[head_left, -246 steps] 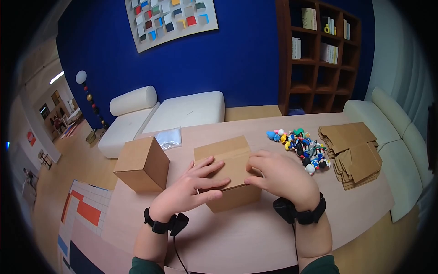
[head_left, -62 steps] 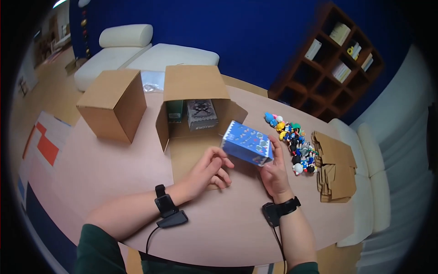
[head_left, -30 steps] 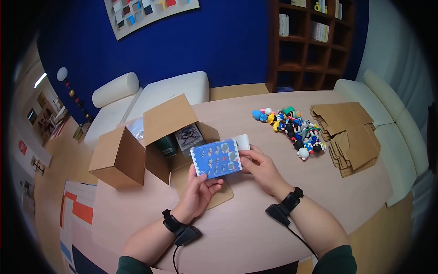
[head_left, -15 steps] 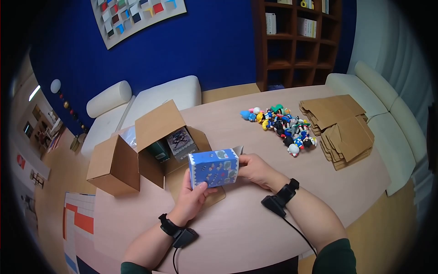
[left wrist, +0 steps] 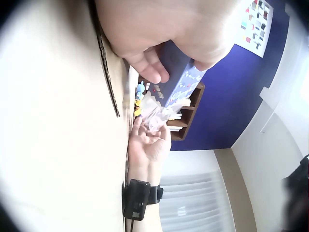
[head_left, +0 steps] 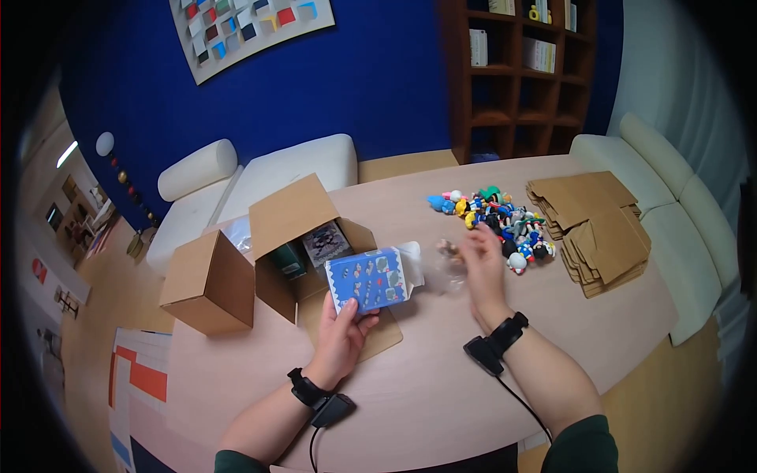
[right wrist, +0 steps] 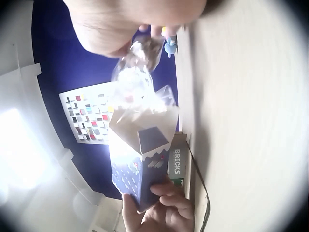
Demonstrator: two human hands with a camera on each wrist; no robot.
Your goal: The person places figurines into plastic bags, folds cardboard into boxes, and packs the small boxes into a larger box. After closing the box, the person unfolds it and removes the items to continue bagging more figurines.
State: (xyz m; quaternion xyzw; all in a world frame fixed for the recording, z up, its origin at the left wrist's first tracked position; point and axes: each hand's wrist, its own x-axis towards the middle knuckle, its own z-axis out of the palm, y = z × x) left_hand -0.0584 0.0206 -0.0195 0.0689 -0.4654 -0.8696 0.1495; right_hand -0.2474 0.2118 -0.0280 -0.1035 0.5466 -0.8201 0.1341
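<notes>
My left hand (head_left: pixel 339 339) holds a small blue printed carton (head_left: pixel 367 282) by its lower left part, thumb on the front face. The carton's white end flap (head_left: pixel 412 264) stands open toward the right. Between the fingers of my right hand (head_left: pixel 483 272) is a crinkled clear plastic bag (right wrist: pixel 137 72), stretching from the carton's open end; its contents are blurred. Behind the carton, an opened cardboard box (head_left: pixel 292 213) lies with its mouth toward me. Inside it are a grey printed carton (head_left: pixel 326 243) and a green one (head_left: pixel 289 261).
A second cardboard box (head_left: pixel 209 284) stands at the left, with clear plastic packaging (head_left: pixel 239 235) behind it. Several small toy figures (head_left: pixel 505 225) are heaped beyond my right hand. Flattened cardboard boxes (head_left: pixel 595 232) are stacked at the right of the table (head_left: pixel 441 378).
The cardboard box was opened and the blue carton taken up, then passed from right hand to left. Its end flap opened, and my right hand has drawn the plastic bag out rightward.
</notes>
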